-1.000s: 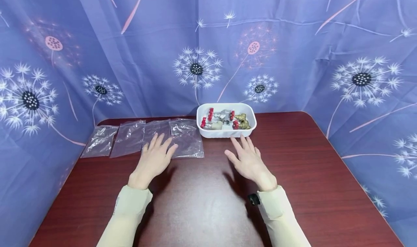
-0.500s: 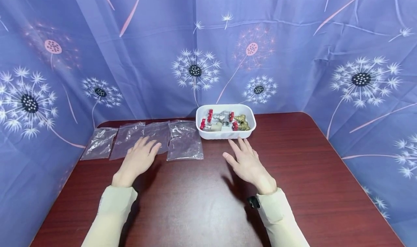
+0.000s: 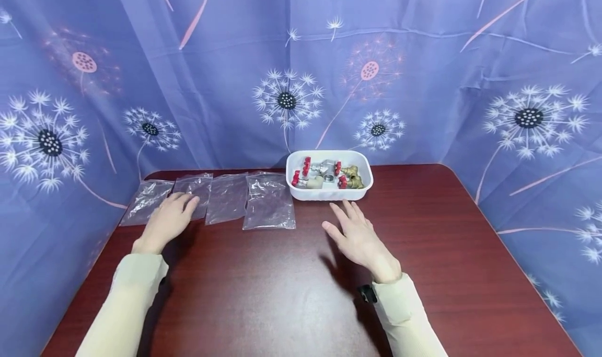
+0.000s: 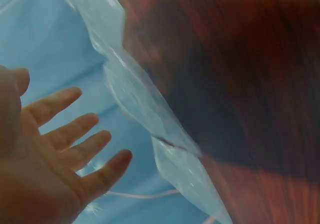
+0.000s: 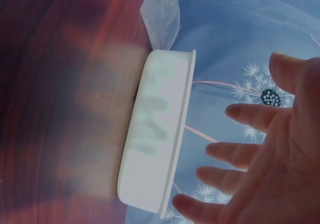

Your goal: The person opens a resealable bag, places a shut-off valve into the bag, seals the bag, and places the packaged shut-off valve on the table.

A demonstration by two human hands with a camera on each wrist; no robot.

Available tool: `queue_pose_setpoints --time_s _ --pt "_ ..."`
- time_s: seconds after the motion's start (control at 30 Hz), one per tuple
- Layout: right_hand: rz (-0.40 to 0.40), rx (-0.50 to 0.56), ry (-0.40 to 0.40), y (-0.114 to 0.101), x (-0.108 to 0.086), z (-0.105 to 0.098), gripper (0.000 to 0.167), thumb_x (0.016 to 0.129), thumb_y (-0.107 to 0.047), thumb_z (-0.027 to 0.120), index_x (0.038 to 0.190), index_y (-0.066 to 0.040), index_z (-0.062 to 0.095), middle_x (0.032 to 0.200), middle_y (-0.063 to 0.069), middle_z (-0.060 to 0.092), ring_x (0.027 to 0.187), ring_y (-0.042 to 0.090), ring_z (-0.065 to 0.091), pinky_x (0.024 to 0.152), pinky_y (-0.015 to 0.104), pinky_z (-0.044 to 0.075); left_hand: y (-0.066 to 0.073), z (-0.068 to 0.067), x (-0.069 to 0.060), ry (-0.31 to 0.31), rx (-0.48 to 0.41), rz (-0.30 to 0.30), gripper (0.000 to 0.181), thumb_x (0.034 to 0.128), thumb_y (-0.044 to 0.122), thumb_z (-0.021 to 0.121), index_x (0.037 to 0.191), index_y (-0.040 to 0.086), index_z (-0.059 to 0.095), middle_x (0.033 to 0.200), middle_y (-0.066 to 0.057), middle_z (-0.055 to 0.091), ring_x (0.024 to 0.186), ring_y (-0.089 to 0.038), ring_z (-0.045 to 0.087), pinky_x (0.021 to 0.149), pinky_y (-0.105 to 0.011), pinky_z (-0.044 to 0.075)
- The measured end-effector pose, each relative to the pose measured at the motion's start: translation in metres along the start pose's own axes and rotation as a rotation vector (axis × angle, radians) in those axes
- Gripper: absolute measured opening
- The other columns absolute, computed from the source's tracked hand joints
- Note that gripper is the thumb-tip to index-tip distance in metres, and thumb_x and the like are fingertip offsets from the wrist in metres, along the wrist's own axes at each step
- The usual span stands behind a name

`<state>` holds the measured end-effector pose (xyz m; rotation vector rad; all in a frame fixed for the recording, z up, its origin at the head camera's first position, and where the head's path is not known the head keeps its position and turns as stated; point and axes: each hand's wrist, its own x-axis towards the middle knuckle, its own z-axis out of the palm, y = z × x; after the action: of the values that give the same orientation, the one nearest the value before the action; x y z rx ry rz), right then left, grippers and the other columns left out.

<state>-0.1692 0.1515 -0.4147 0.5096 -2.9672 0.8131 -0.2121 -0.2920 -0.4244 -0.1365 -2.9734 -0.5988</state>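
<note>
My left hand (image 3: 168, 221) hovers over the two leftmost clear plastic bags, its fingers spread and holding nothing. The left wrist view shows those loosely extended fingers (image 4: 75, 134) apart from the bags (image 4: 130, 84) on the table. In front of the white tray (image 3: 329, 194) my right hand (image 3: 359, 239) is held above the table, fingers spread, with nothing in it. Inside the tray lie several valves with red handles, some silver (image 3: 323, 167) and some brass (image 3: 350, 172). One pale-bodied valve (image 3: 312, 182) lies at the front left, near a small metal fitting (image 3: 328, 178).
Several clear bags lie in a row along the table's back left, among them the rightmost bag (image 3: 269, 203) beside the tray. The dark red wooden table (image 3: 263, 284) is bordered by a blue dandelion-print curtain (image 3: 226, 85) at the back and sides.
My left hand has moved left across the row of bags, from the right-hand ones to the leftmost two. My right hand has stayed nearly still in front of the tray.
</note>
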Motion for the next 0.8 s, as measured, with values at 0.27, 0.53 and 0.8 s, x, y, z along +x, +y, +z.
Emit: queue_pose_setpoints --time_s 0.27,0.53,0.8 --pt "-0.049 0.029 0.003 -0.004 0.008 0.004 0.06 0.101 -0.044 0.049 0.147 -0.006 0.043 0.152 0.025 0.03 0.141 0.041 0.026 0.105 0.065 0.027 -0.043 -0.013 0.011 0.107 -0.009 -0.03 0.052 0.1057 0.034 0.036 0.128 -0.009 0.053 0.13 -0.035 0.048 0.122 -0.053 0.042 0.099 -0.064 0.032" --pt "-0.081 0.072 -0.005 -0.012 0.017 0.009 0.058 0.101 -0.045 0.049 0.147 -0.009 0.044 0.152 0.023 0.034 0.139 0.04 0.031 0.105 0.063 0.029 -0.081 -0.018 0.015 0.133 0.029 -0.191 0.051 0.1042 0.029 0.038 0.133 -0.013 0.042 0.126 -0.043 0.04 0.112 -0.062 0.041 0.088 -0.07 0.035" --pt "-0.138 0.076 -0.021 -0.023 0.028 0.012 0.058 0.102 -0.043 0.049 0.147 -0.008 0.043 0.15 0.022 0.036 0.139 0.036 0.033 0.111 0.051 0.028 -0.098 -0.022 0.013 0.13 0.01 -0.308 0.051 0.1036 0.028 0.04 0.121 -0.02 0.044 0.112 -0.048 0.045 0.103 -0.064 0.044 0.087 -0.067 0.036"
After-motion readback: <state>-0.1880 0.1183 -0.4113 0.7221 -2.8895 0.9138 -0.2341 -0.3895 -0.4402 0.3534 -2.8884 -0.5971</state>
